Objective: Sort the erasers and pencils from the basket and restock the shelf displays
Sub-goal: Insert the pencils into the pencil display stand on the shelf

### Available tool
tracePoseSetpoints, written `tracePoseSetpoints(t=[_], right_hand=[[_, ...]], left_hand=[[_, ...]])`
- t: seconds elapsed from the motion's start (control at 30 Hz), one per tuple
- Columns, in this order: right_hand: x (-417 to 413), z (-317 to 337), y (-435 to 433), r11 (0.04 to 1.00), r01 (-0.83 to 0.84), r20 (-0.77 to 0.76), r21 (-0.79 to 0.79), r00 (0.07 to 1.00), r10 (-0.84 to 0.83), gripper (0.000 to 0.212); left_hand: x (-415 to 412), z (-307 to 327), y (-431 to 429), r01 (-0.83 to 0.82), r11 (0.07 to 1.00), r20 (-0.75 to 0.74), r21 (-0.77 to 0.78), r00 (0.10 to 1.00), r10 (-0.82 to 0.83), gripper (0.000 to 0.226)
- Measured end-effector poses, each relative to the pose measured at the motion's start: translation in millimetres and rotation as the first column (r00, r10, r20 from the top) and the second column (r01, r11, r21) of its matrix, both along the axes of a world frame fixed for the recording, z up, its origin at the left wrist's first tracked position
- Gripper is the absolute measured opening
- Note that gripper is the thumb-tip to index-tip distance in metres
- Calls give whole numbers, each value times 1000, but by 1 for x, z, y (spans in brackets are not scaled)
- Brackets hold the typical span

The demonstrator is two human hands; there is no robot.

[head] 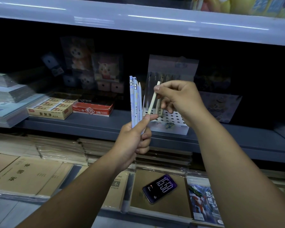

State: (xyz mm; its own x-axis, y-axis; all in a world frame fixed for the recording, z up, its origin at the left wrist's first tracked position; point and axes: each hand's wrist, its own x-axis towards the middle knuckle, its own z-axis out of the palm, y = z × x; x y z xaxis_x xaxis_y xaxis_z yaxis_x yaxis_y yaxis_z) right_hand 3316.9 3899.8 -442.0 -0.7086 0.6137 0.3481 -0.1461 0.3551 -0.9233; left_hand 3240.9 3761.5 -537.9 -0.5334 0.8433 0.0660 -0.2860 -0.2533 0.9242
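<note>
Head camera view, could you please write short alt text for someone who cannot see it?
A person's left hand grips a bunch of blue pencils upright while the right hand pinches a single cream pencil by a white perforated pencil stand on a dim shop shelf. An eraser box sits to the left; a phone lies on notebooks below.

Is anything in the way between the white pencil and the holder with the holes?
Only a fingertip: the left hand, holding the blue pencils, pokes out just under the white pencil that the right hand pinches. Behind it the holder shows open holes.
</note>
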Motion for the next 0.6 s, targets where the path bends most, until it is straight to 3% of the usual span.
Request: tracePoseSetpoints(t=[0.17, 0.43, 0.6], right_hand=[[1, 3, 0, 997, 29, -26, -77, 999, -31, 18], [-1, 3, 0, 992, 48, -63, -115, 996, -56, 27], [0, 5, 4, 982, 146, -96, -120, 983, -158, 19]], left_hand=[[-2, 2, 0, -17, 1000, 91, 25, 996, 15, 35], [-3, 1, -1, -22, 999, 84, 25, 996, 20, 32], [-3, 1, 0, -46, 999, 71, 9, 996, 45, 32]])
